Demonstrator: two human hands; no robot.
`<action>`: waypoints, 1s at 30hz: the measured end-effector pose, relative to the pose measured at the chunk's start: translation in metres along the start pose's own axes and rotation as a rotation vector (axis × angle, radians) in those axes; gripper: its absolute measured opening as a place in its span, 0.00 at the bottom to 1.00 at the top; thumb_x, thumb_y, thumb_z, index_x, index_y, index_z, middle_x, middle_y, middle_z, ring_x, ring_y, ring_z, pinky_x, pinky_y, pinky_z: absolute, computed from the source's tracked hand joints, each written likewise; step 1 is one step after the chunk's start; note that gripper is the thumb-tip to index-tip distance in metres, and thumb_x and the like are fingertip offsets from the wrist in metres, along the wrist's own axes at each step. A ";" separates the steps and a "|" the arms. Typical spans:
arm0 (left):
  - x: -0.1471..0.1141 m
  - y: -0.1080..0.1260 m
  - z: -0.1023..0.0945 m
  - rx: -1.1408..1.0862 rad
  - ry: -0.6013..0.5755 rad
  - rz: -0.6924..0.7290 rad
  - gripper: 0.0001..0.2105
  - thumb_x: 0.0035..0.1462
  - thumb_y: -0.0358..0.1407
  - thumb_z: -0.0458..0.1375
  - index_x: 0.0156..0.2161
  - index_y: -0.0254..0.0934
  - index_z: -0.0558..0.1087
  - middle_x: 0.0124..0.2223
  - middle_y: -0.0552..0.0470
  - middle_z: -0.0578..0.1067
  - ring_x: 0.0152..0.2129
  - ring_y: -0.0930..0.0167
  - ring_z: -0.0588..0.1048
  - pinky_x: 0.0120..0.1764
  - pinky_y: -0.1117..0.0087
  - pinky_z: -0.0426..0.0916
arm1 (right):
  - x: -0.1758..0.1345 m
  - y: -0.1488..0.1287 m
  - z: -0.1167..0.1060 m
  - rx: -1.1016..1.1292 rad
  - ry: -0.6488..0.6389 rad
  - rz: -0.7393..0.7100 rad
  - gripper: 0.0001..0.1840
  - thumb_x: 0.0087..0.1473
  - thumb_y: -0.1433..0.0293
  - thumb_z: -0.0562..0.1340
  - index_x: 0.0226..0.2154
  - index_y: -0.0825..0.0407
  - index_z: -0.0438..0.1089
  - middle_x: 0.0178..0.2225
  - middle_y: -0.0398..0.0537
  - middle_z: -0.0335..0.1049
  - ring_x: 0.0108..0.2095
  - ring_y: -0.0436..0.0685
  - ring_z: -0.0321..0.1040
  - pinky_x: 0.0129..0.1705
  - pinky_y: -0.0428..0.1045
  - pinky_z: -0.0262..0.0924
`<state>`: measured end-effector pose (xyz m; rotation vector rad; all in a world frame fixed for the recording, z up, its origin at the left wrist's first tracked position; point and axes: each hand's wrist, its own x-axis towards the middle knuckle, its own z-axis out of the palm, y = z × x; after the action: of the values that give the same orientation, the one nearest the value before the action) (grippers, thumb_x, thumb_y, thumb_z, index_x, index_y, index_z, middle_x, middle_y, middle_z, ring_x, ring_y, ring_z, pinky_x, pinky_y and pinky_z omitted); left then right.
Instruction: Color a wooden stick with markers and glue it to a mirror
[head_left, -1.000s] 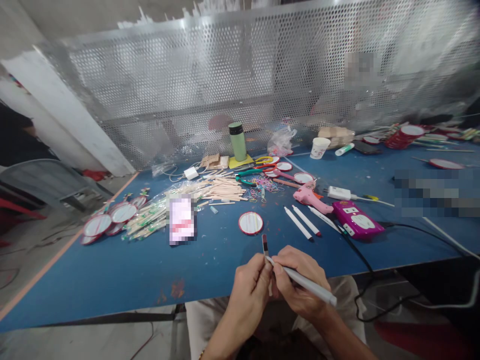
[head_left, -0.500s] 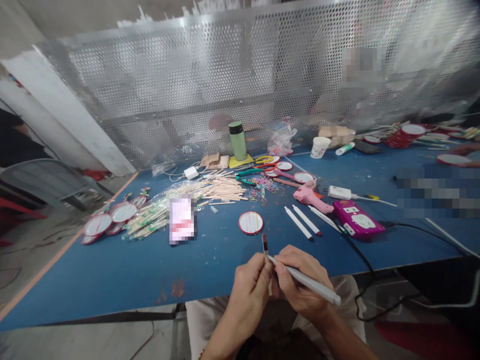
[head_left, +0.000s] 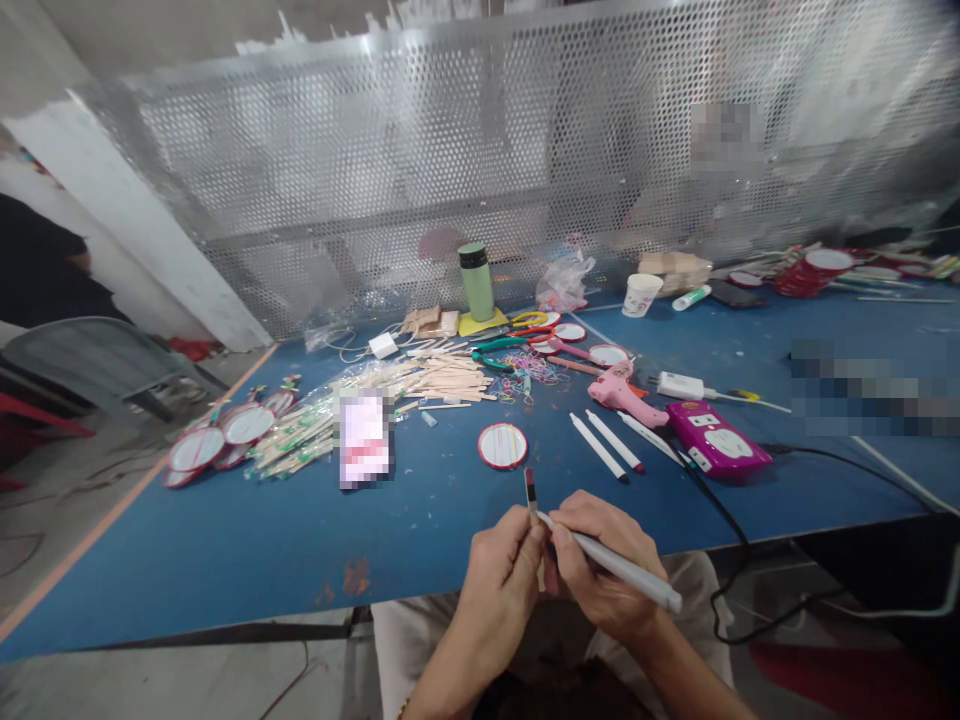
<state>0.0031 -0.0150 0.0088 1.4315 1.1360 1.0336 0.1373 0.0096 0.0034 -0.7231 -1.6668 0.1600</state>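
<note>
My left hand [head_left: 501, 565] is closed around a flat wooden stick [head_left: 531, 490] whose upper end is coloured dark red and black. Between the fingers of my right hand [head_left: 611, 565] lies a light grey marker pen [head_left: 626, 572], its tip against or very near the stick just under the black band. My fingers hide most of the stick's lower part. Just beyond my hands lies a round white disc [head_left: 502, 446] with a red rim and coloured lines. Two white markers [head_left: 598, 447] rest to the right of it.
A pink glue gun [head_left: 626, 393] and a purple power strip [head_left: 716, 440] with cables are on the right. Left of centre lie wooden sticks [head_left: 454, 378], a blurred phone [head_left: 364, 438] and red-rimmed discs [head_left: 196, 450]. A green bottle [head_left: 475, 282] and pliers [head_left: 499, 348] stand or lie farther back.
My hands, the stick and the marker are almost unmoved. At the far right, another person's hand and a red-rimmed disc have left the view. The person in black at left shows more.
</note>
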 end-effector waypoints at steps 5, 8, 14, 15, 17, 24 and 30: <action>0.001 0.000 0.000 -0.005 -0.002 -0.004 0.18 0.68 0.44 0.48 0.27 0.39 0.62 0.18 0.60 0.61 0.17 0.75 0.63 0.23 0.75 0.56 | 0.001 -0.001 -0.001 -0.013 0.000 0.008 0.09 0.56 0.80 0.58 0.34 0.50 0.69 0.21 0.42 0.73 0.22 0.51 0.72 0.26 0.45 0.68; 0.001 0.000 0.000 -0.011 0.002 -0.003 0.18 0.68 0.44 0.48 0.27 0.39 0.62 0.18 0.60 0.62 0.18 0.75 0.63 0.24 0.75 0.56 | 0.001 0.000 0.000 -0.013 0.002 0.015 0.09 0.55 0.80 0.59 0.33 0.50 0.69 0.22 0.43 0.73 0.21 0.51 0.71 0.25 0.45 0.68; 0.000 -0.001 0.000 -0.016 0.002 0.004 0.19 0.68 0.44 0.48 0.26 0.39 0.62 0.18 0.60 0.61 0.17 0.75 0.63 0.24 0.75 0.56 | 0.001 0.000 0.000 0.003 -0.014 0.010 0.09 0.56 0.80 0.59 0.33 0.50 0.69 0.21 0.42 0.72 0.21 0.51 0.70 0.25 0.45 0.67; 0.000 -0.002 0.000 -0.020 0.003 0.003 0.19 0.68 0.45 0.48 0.26 0.39 0.62 0.18 0.60 0.61 0.17 0.75 0.63 0.24 0.75 0.56 | 0.001 0.000 0.000 0.001 -0.013 0.010 0.09 0.56 0.80 0.58 0.33 0.50 0.69 0.21 0.42 0.72 0.21 0.51 0.70 0.25 0.45 0.67; 0.000 -0.002 0.000 -0.025 0.002 0.000 0.18 0.68 0.45 0.48 0.27 0.39 0.63 0.18 0.61 0.61 0.17 0.75 0.62 0.23 0.75 0.56 | 0.001 0.000 0.000 -0.011 -0.006 0.009 0.09 0.56 0.80 0.58 0.33 0.50 0.69 0.21 0.42 0.72 0.21 0.51 0.70 0.25 0.45 0.67; 0.000 -0.001 -0.001 -0.020 -0.010 0.003 0.19 0.68 0.45 0.48 0.27 0.38 0.64 0.18 0.60 0.63 0.15 0.76 0.61 0.22 0.76 0.56 | 0.001 -0.001 -0.001 -0.033 -0.009 0.022 0.09 0.56 0.80 0.59 0.32 0.50 0.68 0.21 0.43 0.72 0.21 0.50 0.70 0.24 0.44 0.67; 0.001 0.000 0.000 -0.037 -0.007 0.005 0.19 0.68 0.45 0.49 0.27 0.39 0.64 0.16 0.61 0.60 0.13 0.77 0.59 0.20 0.76 0.54 | 0.002 -0.001 0.000 -0.015 -0.001 0.006 0.09 0.55 0.80 0.59 0.33 0.50 0.69 0.21 0.42 0.72 0.21 0.51 0.71 0.25 0.45 0.67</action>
<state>0.0033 -0.0143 0.0084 1.4090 1.1031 1.0471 0.1367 0.0097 0.0059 -0.7392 -1.6684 0.1524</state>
